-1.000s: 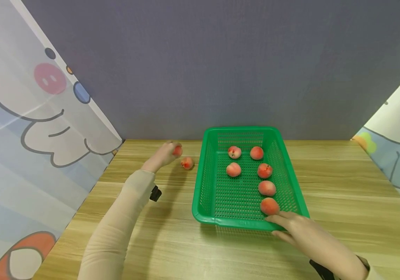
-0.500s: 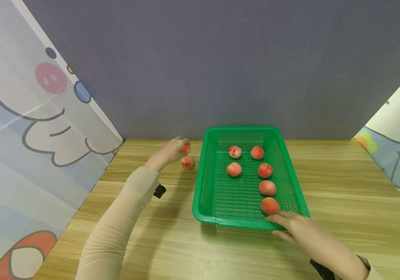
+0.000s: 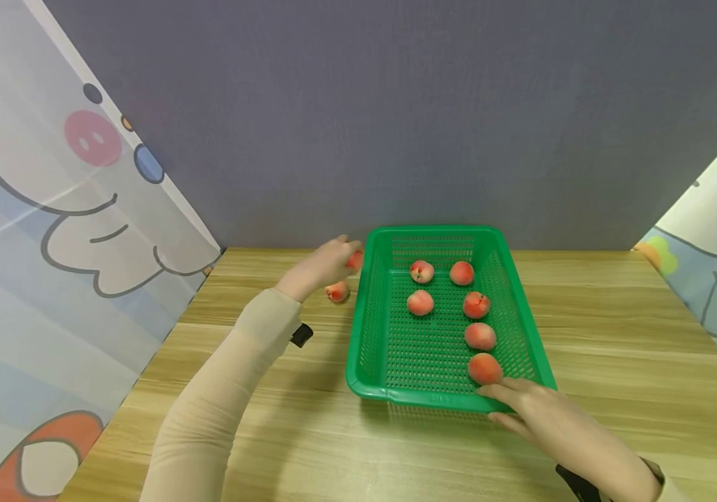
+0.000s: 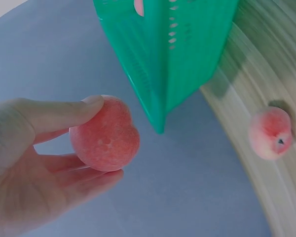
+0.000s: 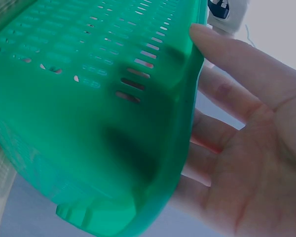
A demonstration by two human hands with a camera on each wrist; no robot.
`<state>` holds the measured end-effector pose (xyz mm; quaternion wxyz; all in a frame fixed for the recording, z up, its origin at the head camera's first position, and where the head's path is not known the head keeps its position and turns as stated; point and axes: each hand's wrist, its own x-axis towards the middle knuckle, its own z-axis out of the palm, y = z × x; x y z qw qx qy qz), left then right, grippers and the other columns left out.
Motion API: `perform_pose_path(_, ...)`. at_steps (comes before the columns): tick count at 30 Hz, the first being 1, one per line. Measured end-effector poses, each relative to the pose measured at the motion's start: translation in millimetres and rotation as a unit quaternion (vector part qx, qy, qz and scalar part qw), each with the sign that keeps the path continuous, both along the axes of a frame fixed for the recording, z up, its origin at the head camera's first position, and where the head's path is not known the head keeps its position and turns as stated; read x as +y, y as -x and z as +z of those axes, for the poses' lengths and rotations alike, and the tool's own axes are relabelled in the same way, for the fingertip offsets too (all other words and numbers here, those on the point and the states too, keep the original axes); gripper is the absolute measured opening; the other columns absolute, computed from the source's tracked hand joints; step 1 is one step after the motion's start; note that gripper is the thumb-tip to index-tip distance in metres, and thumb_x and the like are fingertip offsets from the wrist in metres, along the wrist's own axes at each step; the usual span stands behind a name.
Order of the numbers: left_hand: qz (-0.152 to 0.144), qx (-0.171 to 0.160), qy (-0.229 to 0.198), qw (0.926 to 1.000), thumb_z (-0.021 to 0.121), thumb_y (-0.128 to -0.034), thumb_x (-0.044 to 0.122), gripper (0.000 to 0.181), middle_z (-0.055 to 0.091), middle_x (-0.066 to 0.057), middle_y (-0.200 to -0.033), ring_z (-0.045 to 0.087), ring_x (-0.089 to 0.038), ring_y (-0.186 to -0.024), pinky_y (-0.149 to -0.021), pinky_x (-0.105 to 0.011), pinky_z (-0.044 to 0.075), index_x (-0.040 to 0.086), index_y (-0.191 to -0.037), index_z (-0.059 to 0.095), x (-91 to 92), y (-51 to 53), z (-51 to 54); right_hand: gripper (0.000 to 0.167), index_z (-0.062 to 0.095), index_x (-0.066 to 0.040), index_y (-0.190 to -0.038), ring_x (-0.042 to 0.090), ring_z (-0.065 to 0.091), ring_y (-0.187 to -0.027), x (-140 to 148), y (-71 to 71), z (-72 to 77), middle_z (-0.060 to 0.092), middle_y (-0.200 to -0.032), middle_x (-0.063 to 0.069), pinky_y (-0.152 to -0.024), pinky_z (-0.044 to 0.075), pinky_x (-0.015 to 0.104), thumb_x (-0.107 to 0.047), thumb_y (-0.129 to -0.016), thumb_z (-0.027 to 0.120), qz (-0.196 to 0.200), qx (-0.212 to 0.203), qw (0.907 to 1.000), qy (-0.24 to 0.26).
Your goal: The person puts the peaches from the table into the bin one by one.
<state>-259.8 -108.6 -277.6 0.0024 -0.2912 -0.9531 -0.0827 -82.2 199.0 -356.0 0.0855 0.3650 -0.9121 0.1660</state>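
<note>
My left hand pinches a pinkish-red peach between thumb and fingers, off the table at the outer left side of the green plastic basket. Below that hand another peach lies on the table. My right hand grips the basket's rim at the near right corner; in the right wrist view its thumb and fingers lie on opposite sides of the rim. Several peaches sit inside, including a near one beside the right fingertips and a paler one on the left.
The basket stands on a wood-grain table. Behind the table rises a grey-blue wall. Cartoon-printed sheets hang at the left and right sides.
My left hand has moved right with its peach, from over the table to beside the basket's left rim. The right hand and basket have stayed in place.
</note>
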Motion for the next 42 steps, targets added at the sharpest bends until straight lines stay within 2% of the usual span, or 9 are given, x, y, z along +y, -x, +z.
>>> perform_pose_path(3,-0.012,-0.002,0.008,0.9999,0.058,-0.0829,0.004,0.024,0.056,-0.014,-0.098,0.051,-0.025,-0.089,-0.075,-0.033,0.045,0.0,-0.107,0.057,7.8,-1.8,3.9,0.03,0.063,-0.013,-0.102,0.019,0.06,-0.082,0,-0.3,0.6,0.061,-0.098,-0.001,-0.063,0.05,0.032,-0.017,-0.073,0.07,-0.003,-0.006,1.0,-0.001)
perform_pose_path(8,-0.029,-0.017,0.032,0.9989,0.059,-0.0835,0.007,0.032,0.056,-0.013,-0.107,0.049,-0.023,-0.098,-0.081,-0.031,0.043,0.001,-0.114,0.055,21.3,-5.1,11.0,0.032,0.063,-0.014,-0.101,0.017,0.06,-0.081,0,-1.0,0.5,0.062,-0.097,-0.003,-0.062,0.05,0.031,-0.017,-0.07,0.072,-0.004,0.014,0.9999,0.005)
perform_pose_path(11,-0.038,-0.024,0.042,0.9981,0.058,-0.0844,0.008,0.033,0.055,-0.013,-0.109,0.05,-0.023,-0.099,-0.082,-0.031,0.043,0.003,-0.117,0.053,29.1,-6.6,14.8,0.032,0.063,-0.014,-0.101,0.018,0.06,-0.081,0,-0.6,0.7,0.061,-0.097,-0.002,-0.063,0.049,0.032,-0.017,-0.071,0.071,-0.001,0.011,0.9999,0.005)
perform_pose_path(21,-0.053,-0.051,0.048,0.9961,0.056,-0.0868,0.012,0.033,0.053,-0.01,-0.11,0.049,-0.019,-0.092,-0.075,-0.027,0.043,0.007,-0.119,0.052,57.6,-10.9,19.8,0.033,0.063,-0.013,-0.1,0.017,0.06,-0.08,1,1.2,-1.4,0.062,-0.096,-0.002,-0.062,0.049,0.031,-0.017,-0.069,0.072,0.007,0.027,0.9995,0.01)
perform_pose_path(28,-0.074,-0.061,0.054,0.9939,0.055,-0.0872,0.011,0.031,0.057,-0.007,-0.108,0.048,-0.021,-0.099,-0.078,-0.026,0.042,0.006,-0.118,0.053,78.0,-13.2,16.5,0.032,0.063,-0.013,-0.1,0.016,0.06,-0.08,0,0.8,-0.3,0.062,-0.097,-0.002,-0.062,0.049,0.031,-0.017,-0.07,0.072,0.007,0.024,0.9996,0.01)
perform_pose_path(30,-0.079,-0.061,0.06,0.9932,0.055,-0.0869,0.011,0.031,0.057,-0.006,-0.106,0.048,-0.019,-0.098,-0.077,-0.025,0.041,0.006,-0.117,0.054,82.8,-13.8,14.4,0.032,0.063,-0.014,-0.1,0.016,0.06,-0.081,0,0.4,-0.2,0.062,-0.097,-0.003,-0.062,0.049,0.031,-0.017,-0.069,0.072,0.005,0.026,0.9996,0.01)
perform_pose_path(31,-0.083,-0.063,0.061,0.9927,0.055,-0.0866,0.01,0.029,0.057,-0.006,-0.104,0.048,-0.018,-0.093,-0.074,-0.024,0.04,0.007,-0.116,0.054,84.9,-14.1,13.3,0.032,0.063,-0.014,-0.1,0.016,0.06,-0.081,0,0.3,-0.3,0.062,-0.097,-0.003,-0.062,0.05,0.031,-0.017,-0.069,0.072,0.005,0.027,0.9996,0.01)
perform_pose_path(35,-0.082,-0.084,0.068,0.9908,0.057,-0.0846,0.009,0.03,0.053,-0.004,-0.103,0.045,-0.015,-0.085,-0.068,-0.021,0.039,0.008,-0.114,0.054,93.1,-15.4,8.8,0.032,0.063,-0.013,-0.1,0.018,0.06,-0.08,1,1.0,-1.0,0.062,-0.097,-0.001,-0.062,0.049,0.032,-0.017,-0.07,0.072,0.008,0.025,0.9996,0.008)
perform_pose_path(42,-0.076,-0.12,0.098,0.985,0.06,-0.0833,0.011,0.035,0.05,-0.004,-0.111,0.048,-0.014,-0.087,-0.066,-0.02,0.039,0.011,-0.117,0.051,107.5,-17.4,2.2,0.033,0.063,-0.013,-0.1,0.019,0.061,-0.08,2,1.4,-2.4,0.062,-0.096,0.0,-0.061,0.049,0.031,-0.017,-0.069,0.072,0.009,0.025,0.9996,0.008)
